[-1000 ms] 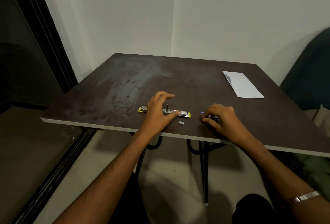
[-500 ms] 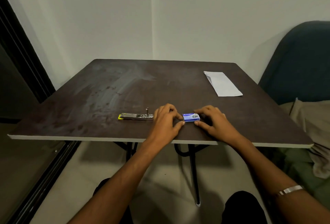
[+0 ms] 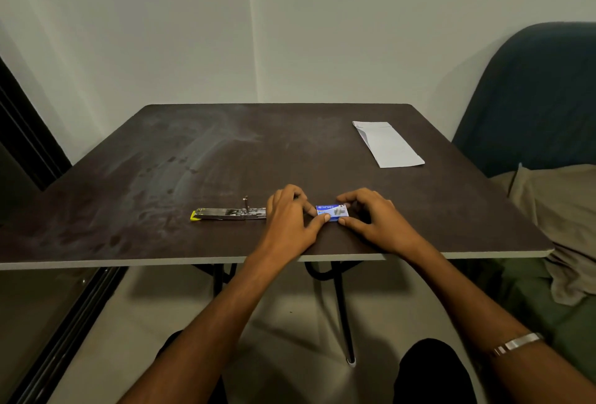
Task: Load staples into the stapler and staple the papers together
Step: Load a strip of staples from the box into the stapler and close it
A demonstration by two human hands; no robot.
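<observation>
The small blue box of staples (image 3: 332,212) lay flat on the desk (image 3: 225,158) near its front edge, long axis running left to right, pinched between both hands: the left hand (image 3: 290,220) held its left end, the right hand (image 3: 374,220) its right end. The opened stapler (image 3: 229,212) lay just left of the left hand, the papers (image 3: 388,144) well apart at the far right.

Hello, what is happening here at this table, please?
A person sits at a dark table and pinches a small blue staple box with both hands, the left hand and the right hand. The stapler lies opened flat beside the left hand, not yet loaded. The papers wait untouched at the far right.
</observation>
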